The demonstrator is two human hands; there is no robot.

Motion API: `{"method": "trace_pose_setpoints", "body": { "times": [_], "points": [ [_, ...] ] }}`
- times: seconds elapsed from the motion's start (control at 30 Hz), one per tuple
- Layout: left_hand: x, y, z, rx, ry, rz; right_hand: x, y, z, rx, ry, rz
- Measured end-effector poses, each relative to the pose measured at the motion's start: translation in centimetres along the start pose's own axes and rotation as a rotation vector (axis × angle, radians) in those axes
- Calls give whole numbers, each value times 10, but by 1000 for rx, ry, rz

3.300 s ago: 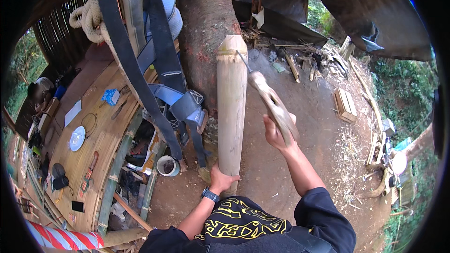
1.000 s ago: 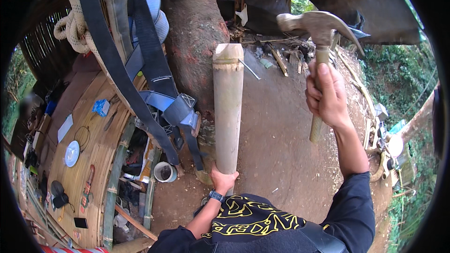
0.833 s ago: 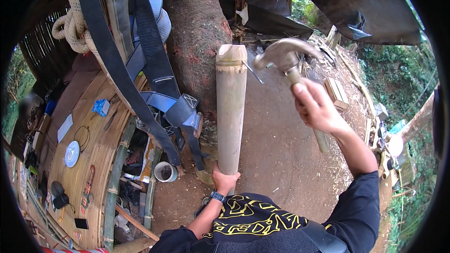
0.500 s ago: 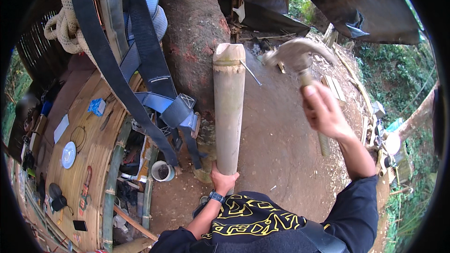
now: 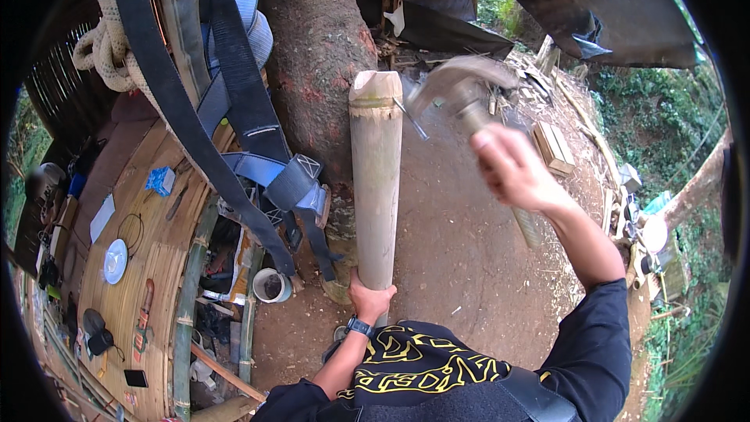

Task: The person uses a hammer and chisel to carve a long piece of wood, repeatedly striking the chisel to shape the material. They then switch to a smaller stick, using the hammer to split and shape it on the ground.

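Observation:
A thick bamboo pole (image 5: 376, 187) stands nearly upright in front of me, its top end cut to a notch. My left hand (image 5: 370, 298) is wrapped round the lower part of the pole. From the right side of the pole, just below its top, a long nail (image 5: 414, 121) sticks out and slants down. My right hand (image 5: 516, 169) grips the handle of a claw hammer (image 5: 469, 82). Its head, smeared by motion, is close to the right of the nail; I cannot tell whether they touch.
Behind the pole rises a tree trunk (image 5: 316, 70). Dark and blue straps (image 5: 242, 94) hang at the left, over a bucket (image 5: 272, 285). A wooden platform (image 5: 148, 227) holds a white plate (image 5: 115, 260) and a sheathed knife (image 5: 143, 316). Wood blocks (image 5: 553, 147) lie on the ground at right.
My right hand has swung the claw hammer left and slightly up, toward the nail. The top of the bamboo pole has shifted a little left. My left hand keeps its grip.

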State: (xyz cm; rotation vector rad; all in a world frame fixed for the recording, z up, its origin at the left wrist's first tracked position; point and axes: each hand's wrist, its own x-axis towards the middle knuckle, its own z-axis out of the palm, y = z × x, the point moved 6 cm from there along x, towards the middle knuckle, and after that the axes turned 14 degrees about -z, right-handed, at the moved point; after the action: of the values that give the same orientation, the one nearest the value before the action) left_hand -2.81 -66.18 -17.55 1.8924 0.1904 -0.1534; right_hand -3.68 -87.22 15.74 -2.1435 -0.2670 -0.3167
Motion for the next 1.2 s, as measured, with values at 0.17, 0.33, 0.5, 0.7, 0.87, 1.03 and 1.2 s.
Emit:
{"method": "trace_pose_setpoints", "body": {
  "times": [0.17,0.33,0.5,0.7,0.87,1.03,1.2],
  "points": [
    [1,-10,5,-16,-15,4,3,-18,-18,272,256,-78],
    [2,-13,6,-41,-50,-35,1,-4,7,133,20,34],
    [2,-13,7,-14,-27,3,0,-12,-6,58,165,-132],
    [5,-6,3,1,-28,-33,-4,-27,-4,155,155,-84],
    [3,0,10,-16,-77,-23,-3,0,6,1,65,-52],
    [9,-13,12,-33,-49,16,-3,-15,-2,55,123,-67],
    [5,-11,4,-25,-44,16,3,-15,1,50,118,-28]
  ]
}}
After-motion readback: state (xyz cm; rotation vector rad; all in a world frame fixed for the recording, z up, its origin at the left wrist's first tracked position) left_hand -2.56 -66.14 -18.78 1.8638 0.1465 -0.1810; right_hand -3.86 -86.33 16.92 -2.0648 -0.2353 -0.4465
